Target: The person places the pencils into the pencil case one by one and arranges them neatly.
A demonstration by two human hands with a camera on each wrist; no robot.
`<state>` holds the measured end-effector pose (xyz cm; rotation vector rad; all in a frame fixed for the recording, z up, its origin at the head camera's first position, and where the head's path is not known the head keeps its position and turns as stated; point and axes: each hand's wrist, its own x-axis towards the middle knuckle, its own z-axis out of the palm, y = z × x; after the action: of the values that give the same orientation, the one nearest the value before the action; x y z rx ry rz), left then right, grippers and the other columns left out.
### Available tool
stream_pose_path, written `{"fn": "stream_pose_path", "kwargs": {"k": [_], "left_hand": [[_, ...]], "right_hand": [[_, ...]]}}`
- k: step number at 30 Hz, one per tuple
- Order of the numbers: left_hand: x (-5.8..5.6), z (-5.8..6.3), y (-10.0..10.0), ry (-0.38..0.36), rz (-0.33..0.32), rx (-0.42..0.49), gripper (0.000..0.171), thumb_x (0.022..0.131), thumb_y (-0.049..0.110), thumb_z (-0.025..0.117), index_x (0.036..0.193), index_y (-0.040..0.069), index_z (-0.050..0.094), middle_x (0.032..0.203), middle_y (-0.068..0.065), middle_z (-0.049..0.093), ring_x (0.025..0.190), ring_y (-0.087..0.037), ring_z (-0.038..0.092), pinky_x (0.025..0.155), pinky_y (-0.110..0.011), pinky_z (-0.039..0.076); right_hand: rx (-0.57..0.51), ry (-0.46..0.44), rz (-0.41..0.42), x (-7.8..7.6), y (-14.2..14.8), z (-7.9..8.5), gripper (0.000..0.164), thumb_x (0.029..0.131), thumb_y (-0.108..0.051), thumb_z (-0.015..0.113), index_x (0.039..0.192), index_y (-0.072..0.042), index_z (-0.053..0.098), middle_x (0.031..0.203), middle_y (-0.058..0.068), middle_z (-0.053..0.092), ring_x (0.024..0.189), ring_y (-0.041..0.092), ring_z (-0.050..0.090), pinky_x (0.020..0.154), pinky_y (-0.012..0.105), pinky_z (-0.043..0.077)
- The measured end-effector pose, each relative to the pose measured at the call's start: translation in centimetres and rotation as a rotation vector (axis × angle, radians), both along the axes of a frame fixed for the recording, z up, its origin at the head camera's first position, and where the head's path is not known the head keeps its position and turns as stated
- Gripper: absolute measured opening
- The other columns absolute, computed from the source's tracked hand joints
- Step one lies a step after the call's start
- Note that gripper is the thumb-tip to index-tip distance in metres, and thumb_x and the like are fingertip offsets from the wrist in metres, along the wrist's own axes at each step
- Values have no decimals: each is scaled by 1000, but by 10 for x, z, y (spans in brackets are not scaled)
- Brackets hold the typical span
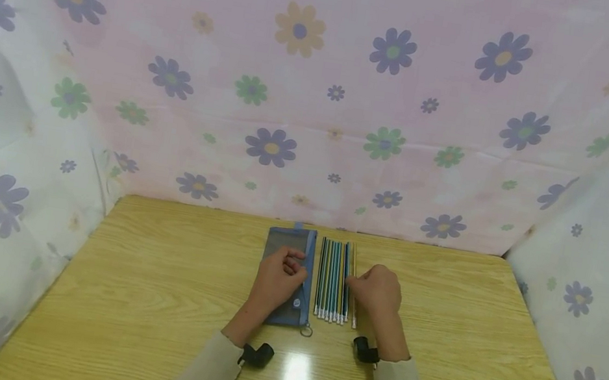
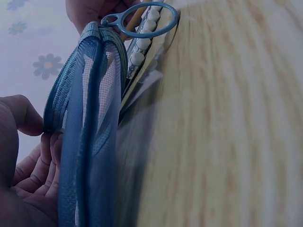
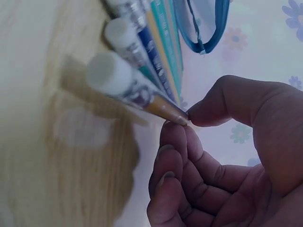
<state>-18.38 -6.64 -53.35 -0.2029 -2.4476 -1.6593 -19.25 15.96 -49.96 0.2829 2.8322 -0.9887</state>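
A blue mesh zip pouch (image 1: 288, 240) lies on the table, its ring pull (image 2: 142, 35) at the near end. My left hand (image 1: 278, 278) is over the pouch and pinches its edge between thumb and fingers. In the left wrist view the pouch (image 2: 90, 142) stands partly raised and looks slack. To the right of it, several pencils (image 1: 334, 280) lie side by side, their white erasers toward me. With thumb and fingertips, my right hand (image 1: 380, 291) pinches a yellow pencil (image 3: 163, 108) at the right end of the row, slightly apart from the others.
The wooden table (image 1: 162, 274) extends on both sides of the pouch and pencils. A flower-patterned cloth (image 1: 316, 113) hangs behind it and along both sides. Black wrist cameras (image 1: 257, 355) are strapped below both hands.
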Motion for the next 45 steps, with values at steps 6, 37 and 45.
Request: {"fn": "stream_pose_path", "kwargs": {"k": [6,37,45], "left_hand": [[-1,0,0,-17,0,11,24,91,5,72,115,7,74,86,-3,70,73,-14,65,66,-28,55],[-4,-6,-1,-18,-16,41,24,93,7,71,117,11,73,87,-1,70,73,-14,66,66,-28,55],[-2,-3,-1,-27,-17,55,24,93,7,71,117,10,73,86,-1,70,73,-14,67,65,-27,55]], "right_hand": [[-58,29,22,0,0,-1,35,91,-30,82,65,-8,76,62,3,69,52,18,57,45,29,41],[-322,135,76,4,-26,3,10,85,-9,73,85,-2,80,72,7,71,61,18,62,56,32,51],[-389,113,78,4,-33,-3,11,86,-10,72,88,-2,79,72,7,72,57,18,67,56,33,56]]}}
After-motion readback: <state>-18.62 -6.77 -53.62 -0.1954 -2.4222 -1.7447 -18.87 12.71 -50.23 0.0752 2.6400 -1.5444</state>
